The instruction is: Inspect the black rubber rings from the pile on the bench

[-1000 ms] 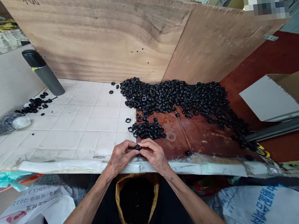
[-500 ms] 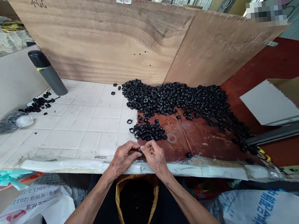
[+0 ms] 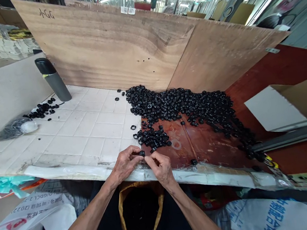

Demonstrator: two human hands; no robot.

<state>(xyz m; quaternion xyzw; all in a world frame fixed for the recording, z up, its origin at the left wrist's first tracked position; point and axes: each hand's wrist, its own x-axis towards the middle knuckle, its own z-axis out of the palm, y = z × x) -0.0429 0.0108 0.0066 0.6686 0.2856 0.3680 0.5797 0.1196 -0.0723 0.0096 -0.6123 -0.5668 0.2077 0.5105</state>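
Between the thumb and forefinger of my left hand (image 3: pixel 125 163) is a small black plastic ring (image 3: pixel 141 153), held over the table's front edge. Just to its right, my right hand (image 3: pixel 161 168) has its thumb and forefinger slightly apart, with nothing visible between them. The right fingertips are close to the front of a small heap of black rings (image 3: pixel 156 138). Behind that heap, a much larger pile of the same black rings (image 3: pixel 179 103) spreads along the wooden board.
A plywood board (image 3: pixel 102 43) closes off the back. At left stand a grey bottle (image 3: pixel 57 85) and a plastic bag (image 3: pixel 14 128) beside scattered black parts. A cardboard box (image 3: pixel 279 107) is at right. Below the edge, an open yellow-rimmed sack (image 3: pixel 123 209) sits between my arms.
My right hand has drawn slightly away from the left, and its fingers have parted. The black ring in my left hand now shows more fully. The camera view has shifted a little.
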